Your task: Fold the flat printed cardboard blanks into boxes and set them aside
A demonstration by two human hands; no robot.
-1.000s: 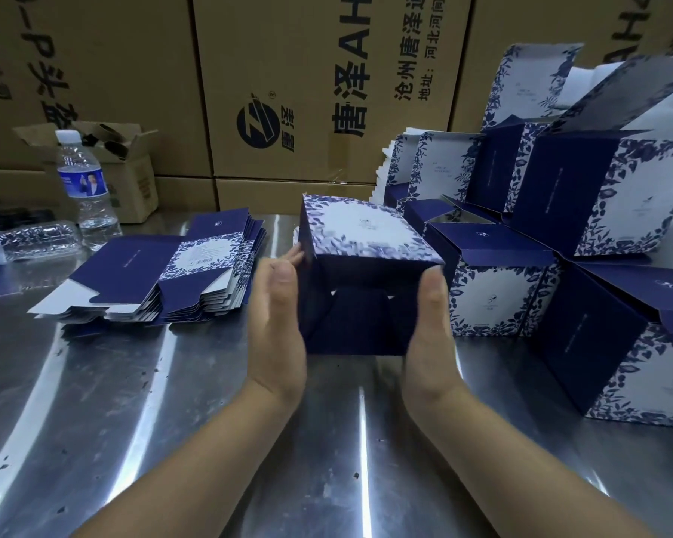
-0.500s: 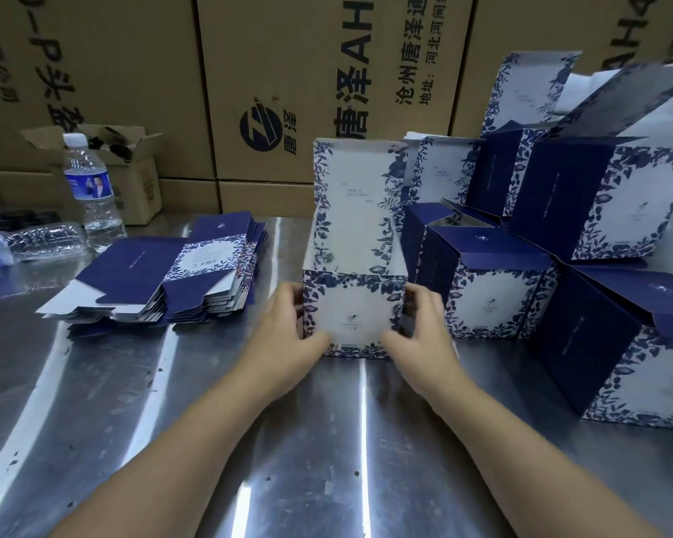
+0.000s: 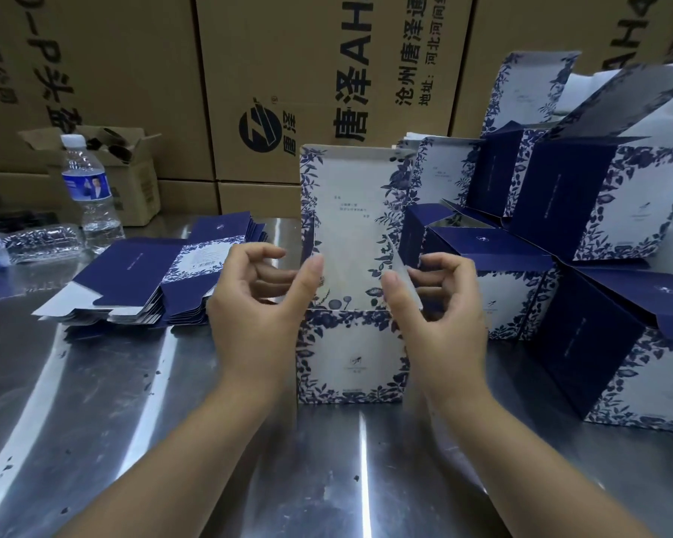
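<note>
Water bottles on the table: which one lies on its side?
The crumpled clear bottle at the far left; the blue-labelled bottle with the white cap stands upright beside it.

Bare left hand (image 3: 258, 310), bare right hand (image 3: 441, 318), bare forearms (image 3: 179, 452).

Packing workshop or store room. Shown by: big brown cardboard cartons (image 3: 307, 91) with black print, stacked like wall at back; shiny steel table (image 3: 113, 440) used as work bench; pile of flat blue-and-white printed card blanks (image 3: 133, 277) laid at left; many folded blue-and-white boxes (image 3: 614, 200) heaped at right.
</note>
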